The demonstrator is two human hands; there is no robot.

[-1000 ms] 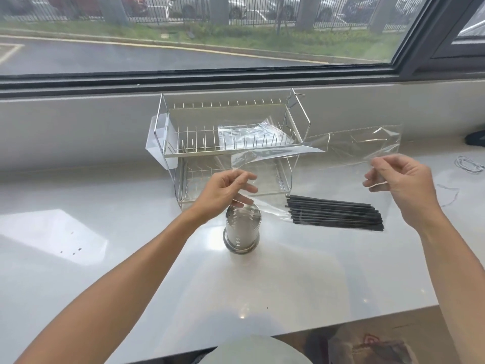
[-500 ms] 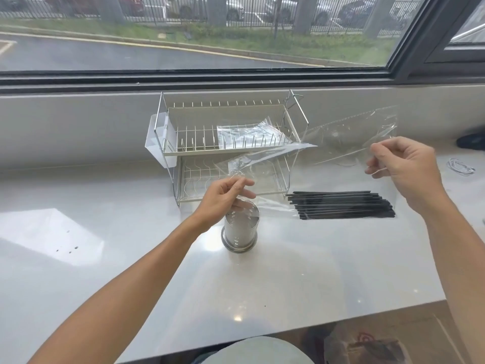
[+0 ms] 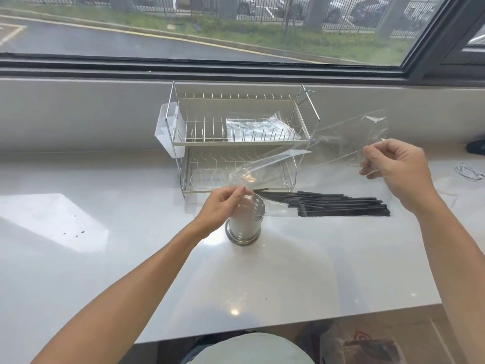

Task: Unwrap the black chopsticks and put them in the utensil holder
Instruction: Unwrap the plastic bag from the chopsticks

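Pinching one end of the clear plastic wrapper (image 3: pixel 338 145), the left hand (image 3: pixel 223 206) is hovering over the perforated steel cylinder utensil holder (image 3: pixel 245 223), which is standing mid-countertop (image 3: pixel 105 258) with bare surface stretching toward the left and near edges. Behind it, a two-tier wire dish rack (image 3: pixel 236 143) is sitting by the back edge. Black chopsticks (image 3: pixel 338 204) are lying loose just right of the holder. The right hand (image 3: pixel 393 166) is gripping the wrapper's other end, raised.

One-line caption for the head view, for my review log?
Both hands, left and right, hold the clear wrapper above black chopsticks lying beside the utensil holder.
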